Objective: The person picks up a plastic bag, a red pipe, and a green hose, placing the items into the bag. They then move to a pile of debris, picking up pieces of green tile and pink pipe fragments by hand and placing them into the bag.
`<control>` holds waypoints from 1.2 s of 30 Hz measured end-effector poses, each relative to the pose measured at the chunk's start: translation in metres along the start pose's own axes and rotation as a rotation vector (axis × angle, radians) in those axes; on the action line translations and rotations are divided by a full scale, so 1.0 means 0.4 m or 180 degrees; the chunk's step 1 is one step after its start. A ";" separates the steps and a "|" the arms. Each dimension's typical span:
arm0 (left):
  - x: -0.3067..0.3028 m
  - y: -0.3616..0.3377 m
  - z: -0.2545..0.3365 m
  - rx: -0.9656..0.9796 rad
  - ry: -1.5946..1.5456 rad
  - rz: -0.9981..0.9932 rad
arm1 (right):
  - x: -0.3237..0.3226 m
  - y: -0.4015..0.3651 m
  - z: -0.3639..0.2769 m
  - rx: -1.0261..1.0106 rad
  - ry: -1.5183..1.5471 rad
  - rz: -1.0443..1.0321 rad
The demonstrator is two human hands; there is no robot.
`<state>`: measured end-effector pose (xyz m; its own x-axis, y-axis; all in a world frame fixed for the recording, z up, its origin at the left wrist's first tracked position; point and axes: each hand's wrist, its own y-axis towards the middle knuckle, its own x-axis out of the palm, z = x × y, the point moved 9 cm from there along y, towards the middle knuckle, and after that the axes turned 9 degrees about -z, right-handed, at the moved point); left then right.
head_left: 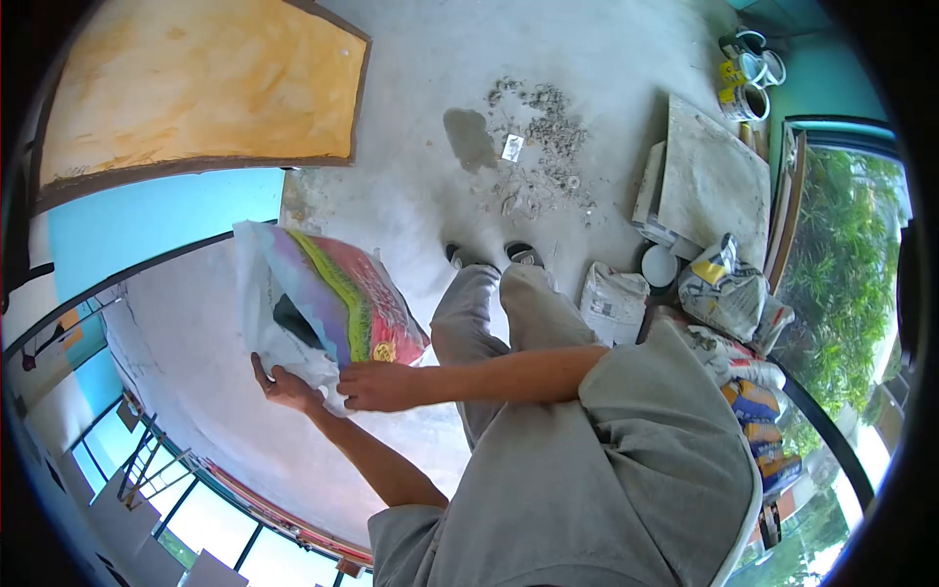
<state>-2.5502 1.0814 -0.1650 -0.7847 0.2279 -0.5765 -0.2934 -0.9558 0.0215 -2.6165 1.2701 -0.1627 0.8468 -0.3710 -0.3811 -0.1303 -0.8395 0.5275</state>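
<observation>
A large plastic bag, printed in red, green and purple with a white side, hangs in front of me at the left. Its mouth gapes on the white side, showing a dark interior. My left hand grips the white lower edge, with a finger pointing up along it. Close beside it, my right hand is closed on the bag's lower edge near a yellow mark. The contents cannot be made out.
Rubble and a damp patch lie on the floor beyond my feet. At the right are boards, buckets, a crumpled sack and stacked bags beside a window. An orange-yellow panel stands upper left.
</observation>
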 end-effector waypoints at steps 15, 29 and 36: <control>-0.102 -0.225 -0.374 0.0265 0.0535 -0.1594 | 0.140 -0.363 -0.172 0.1676 -0.1568 -0.0492; 0.000 -0.745 -0.184 0.1759 0.0020 -0.3570 | 0.258 -0.889 -0.655 0.3845 -0.2075 0.0806; -0.077 -1.087 -0.227 0.1171 -0.0822 -0.4141 | 0.255 -1.144 -0.925 0.4433 -0.2527 0.2003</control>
<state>-2.3488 1.4732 -0.2309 0.0980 0.9785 -0.1815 -0.9823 0.0659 -0.1753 -2.2797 1.7631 -0.1621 0.1080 -0.4822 -0.8694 -0.9937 -0.0259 -0.1091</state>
